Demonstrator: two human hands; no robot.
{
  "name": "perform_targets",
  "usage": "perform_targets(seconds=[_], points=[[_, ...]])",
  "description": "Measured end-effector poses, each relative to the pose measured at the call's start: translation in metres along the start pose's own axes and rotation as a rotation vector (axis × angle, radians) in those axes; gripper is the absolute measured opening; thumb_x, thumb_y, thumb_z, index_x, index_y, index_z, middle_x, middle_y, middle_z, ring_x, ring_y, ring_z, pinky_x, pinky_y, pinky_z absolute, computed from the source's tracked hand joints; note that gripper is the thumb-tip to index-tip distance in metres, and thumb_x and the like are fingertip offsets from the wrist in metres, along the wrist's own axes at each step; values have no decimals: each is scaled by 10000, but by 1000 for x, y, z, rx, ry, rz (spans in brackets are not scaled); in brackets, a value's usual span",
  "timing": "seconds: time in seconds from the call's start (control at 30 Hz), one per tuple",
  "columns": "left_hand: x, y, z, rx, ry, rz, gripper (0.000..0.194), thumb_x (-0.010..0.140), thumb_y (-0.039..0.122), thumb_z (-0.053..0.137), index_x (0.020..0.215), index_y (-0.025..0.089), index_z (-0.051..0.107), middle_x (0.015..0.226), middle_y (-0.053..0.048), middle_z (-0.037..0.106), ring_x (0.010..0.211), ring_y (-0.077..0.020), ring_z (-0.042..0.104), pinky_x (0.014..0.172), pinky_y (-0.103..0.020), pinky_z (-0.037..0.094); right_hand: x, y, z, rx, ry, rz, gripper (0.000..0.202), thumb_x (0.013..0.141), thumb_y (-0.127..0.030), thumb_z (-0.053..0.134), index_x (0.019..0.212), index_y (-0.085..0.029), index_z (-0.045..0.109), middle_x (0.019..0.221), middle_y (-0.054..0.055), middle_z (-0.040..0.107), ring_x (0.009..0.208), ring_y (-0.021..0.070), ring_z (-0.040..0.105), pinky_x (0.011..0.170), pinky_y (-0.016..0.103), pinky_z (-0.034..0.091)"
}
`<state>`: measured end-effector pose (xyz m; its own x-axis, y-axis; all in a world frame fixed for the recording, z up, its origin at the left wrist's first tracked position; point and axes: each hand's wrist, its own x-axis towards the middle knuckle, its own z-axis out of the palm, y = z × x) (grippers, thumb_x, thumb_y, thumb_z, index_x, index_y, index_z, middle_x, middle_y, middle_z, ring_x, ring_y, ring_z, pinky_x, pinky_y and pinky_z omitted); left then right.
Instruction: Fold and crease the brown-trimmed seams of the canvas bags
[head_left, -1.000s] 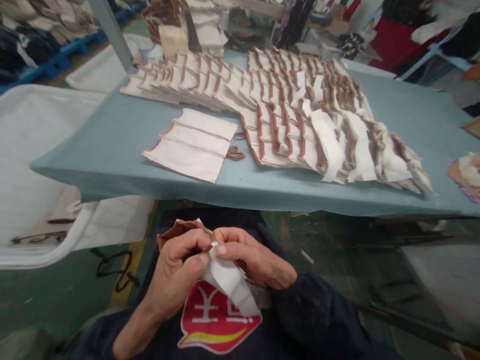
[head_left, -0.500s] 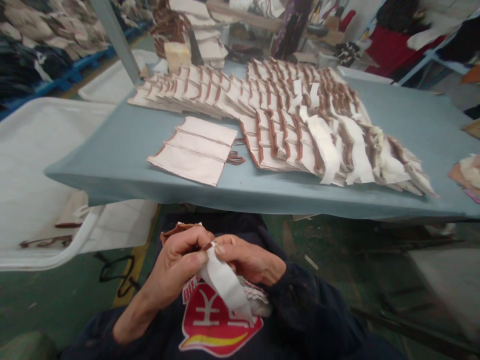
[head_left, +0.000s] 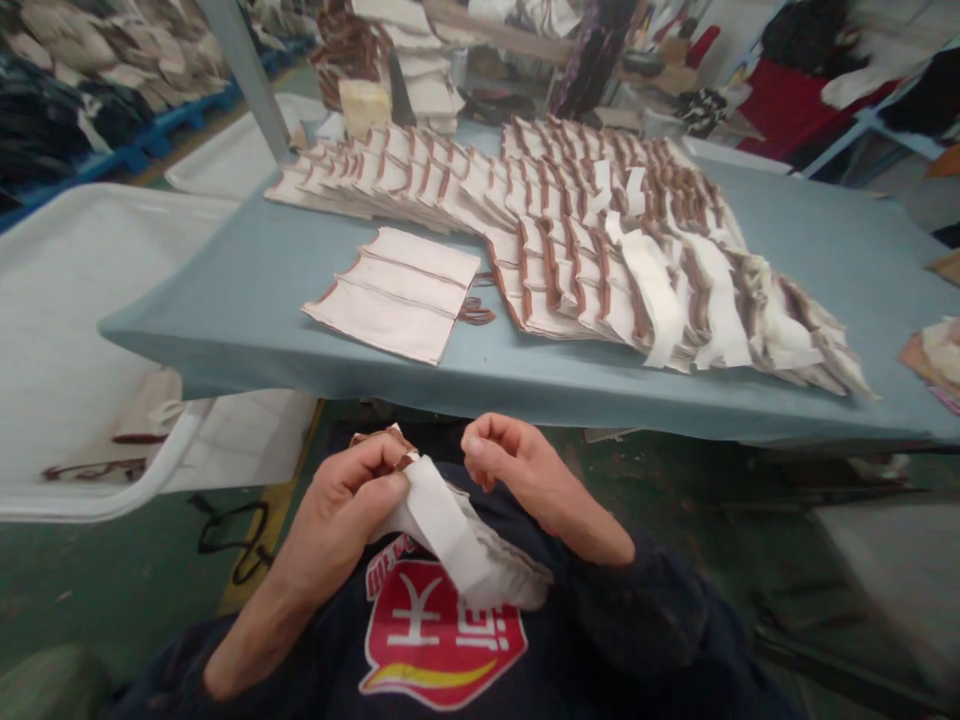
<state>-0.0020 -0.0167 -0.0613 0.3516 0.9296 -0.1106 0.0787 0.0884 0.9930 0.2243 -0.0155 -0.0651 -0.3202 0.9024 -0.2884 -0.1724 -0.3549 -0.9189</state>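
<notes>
My left hand pinches the top edge of a fabric piece with brown trim over my lap. From that grip a white strip hangs down to the right, across the dark apron with its red emblem. My right hand is raised to the right of the strip, apart from it, its fingers curled together; whether something small is between them is too blurred to tell. On the table beyond lies a flat cream piece with brown edging, its brown cords pointing right.
Overlapping rows of cream and brown pieces cover the middle of the blue-green table, white strips lying over some. A large white bin stands at the left. A metal post rises at the table's back left.
My right hand has let go of the work and moved up and to the right. The white strip now lies flatter and more open below my left hand. The view has shifted slightly.
</notes>
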Motion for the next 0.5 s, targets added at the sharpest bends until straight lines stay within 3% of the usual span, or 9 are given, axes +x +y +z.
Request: perform_targets(seconds=[0.13, 0.17, 0.27, 0.33, 0.5], points=[[-2, -3, 5, 39, 83, -86, 195, 932, 340, 638, 809, 197, 687, 725, 23, 588, 616, -139, 478, 546, -241, 357, -14, 1, 11, -278, 117, -126, 451, 971, -627, 689, 912, -180, 673, 759, 0, 651, 648, 128, 541, 618, 265, 441], [-2, -1, 7, 48, 98, -93, 194, 927, 346, 645, 814, 195, 689, 723, 23, 591, 620, -142, 487, 549, -241, 364, -19, -1, 14, -367, 177, -214, 387, 985, -572, 695, 947, -187, 683, 797, 10, 679, 679, 142, 577, 643, 278, 468], [1, 2, 13, 35, 152, -104, 197, 927, 353, 644, 826, 190, 694, 747, 19, 606, 631, -142, 495, 558, -239, 382, -27, -6, 24, -761, 380, -662, 174, 973, -365, 764, 997, -211, 686, 931, 44, 745, 838, 193, 672, 781, 330, 531], [3, 2, 16, 2, 174, -106, 194, 937, 347, 642, 838, 189, 693, 764, 19, 611, 631, -138, 488, 559, -239, 389, -27, -7, 30, -986, 416, -873, 119, 978, -287, 761, 1030, -211, 686, 995, 69, 763, 912, 219, 695, 839, 355, 546], [1, 3, 18, -45, 157, -83, 178, 977, 331, 642, 873, 191, 678, 803, 17, 627, 682, -140, 519, 614, -234, 430, -17, 5, 40, -1168, 414, -887, 91, 1020, -234, 677, 1100, -192, 668, 1044, 103, 789, 922, 241, 705, 840, 378, 576]])
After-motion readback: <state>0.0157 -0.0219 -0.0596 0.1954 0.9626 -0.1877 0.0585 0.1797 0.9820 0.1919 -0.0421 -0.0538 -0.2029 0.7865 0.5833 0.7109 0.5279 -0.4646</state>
